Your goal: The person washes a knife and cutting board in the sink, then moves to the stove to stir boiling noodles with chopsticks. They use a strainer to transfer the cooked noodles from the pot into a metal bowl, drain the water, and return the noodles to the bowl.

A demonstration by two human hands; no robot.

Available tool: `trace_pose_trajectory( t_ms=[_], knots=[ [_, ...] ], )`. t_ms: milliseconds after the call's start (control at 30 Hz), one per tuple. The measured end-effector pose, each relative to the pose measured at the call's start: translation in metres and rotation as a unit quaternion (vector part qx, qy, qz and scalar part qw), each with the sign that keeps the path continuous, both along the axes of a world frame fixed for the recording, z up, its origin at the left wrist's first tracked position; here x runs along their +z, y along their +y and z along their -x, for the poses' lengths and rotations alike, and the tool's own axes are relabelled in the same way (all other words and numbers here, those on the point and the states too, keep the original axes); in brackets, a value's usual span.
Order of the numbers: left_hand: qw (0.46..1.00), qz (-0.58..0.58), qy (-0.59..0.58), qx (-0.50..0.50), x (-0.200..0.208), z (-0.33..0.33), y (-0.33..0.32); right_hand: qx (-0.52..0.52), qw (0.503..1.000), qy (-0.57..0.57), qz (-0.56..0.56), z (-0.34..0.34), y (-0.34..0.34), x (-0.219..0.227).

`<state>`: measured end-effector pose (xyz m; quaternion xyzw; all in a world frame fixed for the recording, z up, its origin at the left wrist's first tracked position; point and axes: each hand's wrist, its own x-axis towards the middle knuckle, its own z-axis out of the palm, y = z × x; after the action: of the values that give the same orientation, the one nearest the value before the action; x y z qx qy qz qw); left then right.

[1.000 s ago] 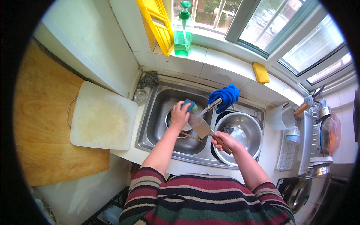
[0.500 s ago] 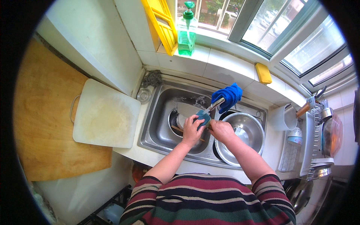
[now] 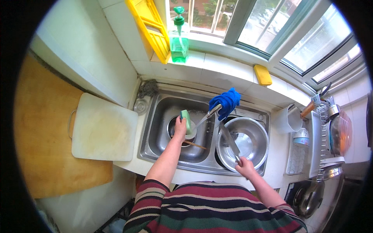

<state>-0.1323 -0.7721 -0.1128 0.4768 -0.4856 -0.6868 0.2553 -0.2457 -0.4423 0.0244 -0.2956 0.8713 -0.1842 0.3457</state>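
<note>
Evidently the step in hand is washing a broad-bladed knife (image 3: 230, 141) with a green sponge (image 3: 187, 122), though at this moment the two are apart. The left hand (image 3: 180, 129) pinches the sponge above a round vessel (image 3: 170, 125) in the basin below it; some of its fingers are hidden, so I cannot tell their exact placement. The right hand (image 3: 246, 168) is closed round the knife's handle, and the blade slants forward and leftward from it over a steel bowl (image 3: 259, 136). Ahead of and between the hands, a tap (image 3: 215, 110) wrapped with a blue cloth (image 3: 227, 101) sends a stream toward the left hand's side, and a thin wooden stick (image 3: 197, 145) lies to the right of that hand, nearer the body. The work seems to stand between scrubbing and rinsing. Rinsing would call for the right hand to bring the blade left and forward under the stream; more scrubbing, for the sponge to meet its flat, left fingers clear of the edge.
</note>
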Motion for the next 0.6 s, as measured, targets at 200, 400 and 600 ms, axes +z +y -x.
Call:
trace_pose_trajectory(
  t_ms=[200, 400, 600],
  knots=[
    [0.941, -0.297, 0.092, -0.133, 0.018, 0.048, 0.004, -0.384, 0.691, -0.386, 0.476, 0.002, -0.022, -0.068],
    [0.954, -0.223, 0.088, -0.181, 0.046, 0.042, 0.026, -0.419, 0.602, -0.317, 0.602, 0.063, -0.143, -0.086],
    [0.965, -0.225, 0.039, -0.131, 0.048, -0.005, 0.029, -0.433, 0.586, -0.316, 0.608, 0.081, -0.174, -0.083]
  ],
)
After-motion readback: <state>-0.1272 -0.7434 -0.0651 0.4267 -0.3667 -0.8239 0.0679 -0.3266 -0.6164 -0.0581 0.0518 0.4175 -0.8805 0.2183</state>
